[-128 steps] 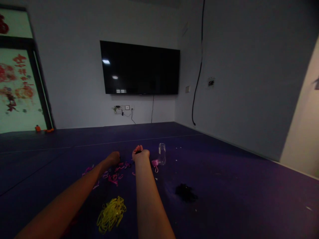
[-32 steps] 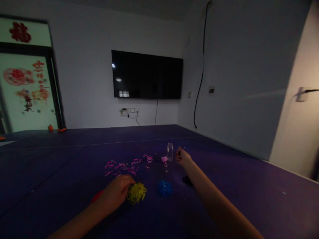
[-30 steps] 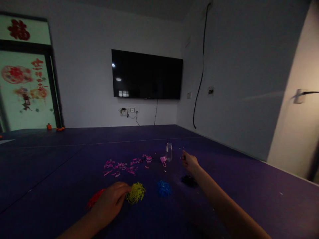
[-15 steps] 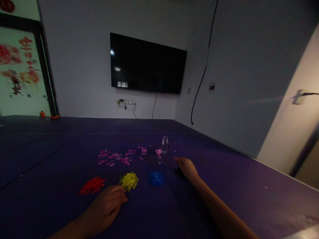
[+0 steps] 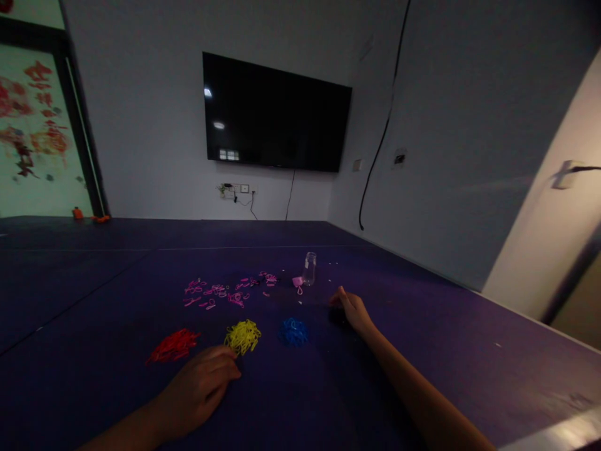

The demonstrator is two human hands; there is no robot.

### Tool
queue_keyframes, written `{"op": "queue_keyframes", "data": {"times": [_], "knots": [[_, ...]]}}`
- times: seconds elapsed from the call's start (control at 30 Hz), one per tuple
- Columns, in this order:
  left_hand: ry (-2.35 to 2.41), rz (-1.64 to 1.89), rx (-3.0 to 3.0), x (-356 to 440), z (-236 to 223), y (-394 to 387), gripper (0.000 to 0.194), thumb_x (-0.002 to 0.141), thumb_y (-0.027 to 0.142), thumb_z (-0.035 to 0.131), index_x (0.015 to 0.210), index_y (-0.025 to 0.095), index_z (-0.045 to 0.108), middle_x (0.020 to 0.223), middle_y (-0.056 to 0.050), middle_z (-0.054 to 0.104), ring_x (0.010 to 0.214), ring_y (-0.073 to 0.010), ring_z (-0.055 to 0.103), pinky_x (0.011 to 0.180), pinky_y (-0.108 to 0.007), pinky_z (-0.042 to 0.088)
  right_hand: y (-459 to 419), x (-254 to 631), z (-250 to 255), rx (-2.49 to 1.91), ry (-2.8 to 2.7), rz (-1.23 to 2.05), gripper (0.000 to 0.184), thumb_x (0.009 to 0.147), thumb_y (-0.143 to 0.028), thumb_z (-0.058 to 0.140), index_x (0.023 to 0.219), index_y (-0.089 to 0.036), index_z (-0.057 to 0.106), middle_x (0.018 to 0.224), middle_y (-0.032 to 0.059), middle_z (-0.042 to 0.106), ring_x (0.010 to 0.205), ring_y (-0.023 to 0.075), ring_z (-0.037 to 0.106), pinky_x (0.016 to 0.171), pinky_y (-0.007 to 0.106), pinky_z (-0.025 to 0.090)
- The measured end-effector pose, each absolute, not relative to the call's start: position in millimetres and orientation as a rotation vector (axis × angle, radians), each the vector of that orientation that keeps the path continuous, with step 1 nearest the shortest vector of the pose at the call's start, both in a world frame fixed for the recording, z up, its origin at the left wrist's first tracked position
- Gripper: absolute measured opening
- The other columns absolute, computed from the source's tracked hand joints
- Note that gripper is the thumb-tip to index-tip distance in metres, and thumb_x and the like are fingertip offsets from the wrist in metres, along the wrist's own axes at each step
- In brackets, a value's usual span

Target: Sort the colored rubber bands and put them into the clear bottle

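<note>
While the left hand (image 5: 203, 387) is resting low over the purple tabletop (image 5: 291, 407), its curled fingers are reaching the near edge of a loose yellow heap of thin, loop-shaped bands (image 5: 244, 333). Its fingers are bending close together, but whether they are gripping a band or only touching the heap, one cannot tell.

Farther right, the right hand (image 5: 350, 307) is hovering or resting at a dark black clump (image 5: 336, 315), which it is partly covering. One raised fingertip is pointing away from the person; whether anything is sitting between the fingers is too dark to tell.

Between the two hands, a blue heap of thin bands (image 5: 293, 332) is lying near the yellow one, and a bright red heap of thin strands (image 5: 174, 345) is spreading to the left of it. Beyond these heaps, small pink loops (image 5: 218, 290) are lying scattered. A clear, bottle-shaped jar (image 5: 309, 269) is standing upright farther back, with a small pink object bearing a loop (image 5: 297, 282) lying just beside its base.
</note>
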State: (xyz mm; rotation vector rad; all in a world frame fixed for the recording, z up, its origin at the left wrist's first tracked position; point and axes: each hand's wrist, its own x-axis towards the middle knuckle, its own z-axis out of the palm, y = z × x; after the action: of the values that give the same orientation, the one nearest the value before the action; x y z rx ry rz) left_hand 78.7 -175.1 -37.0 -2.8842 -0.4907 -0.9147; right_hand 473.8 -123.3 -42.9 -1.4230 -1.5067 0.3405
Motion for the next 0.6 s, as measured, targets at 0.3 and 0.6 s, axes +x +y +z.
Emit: {"op": "queue_keyframes", "data": {"times": [0.3,0.6], "knots": [[-0.512,-0.925,-2.903,77,-38,-174,0.027,0.08,0.005,0.043,0.095,0.02,0.06,0.094,-0.005,0.067,0.097,-0.0147,0.06,0.084,-0.026,0.051,-124,480,-44,-1.33,-1.562,0.615,0.068,0.07,-0.074,0.037,0.066,-0.016,0.072,0.081,0.0109,0.071,0.085,0.0247,0.064,0.092,0.042,0.041],[-0.504,-0.928,-2.905,77,-41,-174,0.028,0.081,0.005,0.042,0.098,0.021,0.059,0.097,-0.005,0.067,0.099,-0.0148,0.059,0.084,-0.026,0.051,-143,474,-42,-1.42,-1.54,0.631,0.064,0.073,-0.07,0.039,0.072,-0.016,0.074,0.073,0.0094,0.072,0.078,0.0267,0.066,0.087,0.042,0.045]]}}
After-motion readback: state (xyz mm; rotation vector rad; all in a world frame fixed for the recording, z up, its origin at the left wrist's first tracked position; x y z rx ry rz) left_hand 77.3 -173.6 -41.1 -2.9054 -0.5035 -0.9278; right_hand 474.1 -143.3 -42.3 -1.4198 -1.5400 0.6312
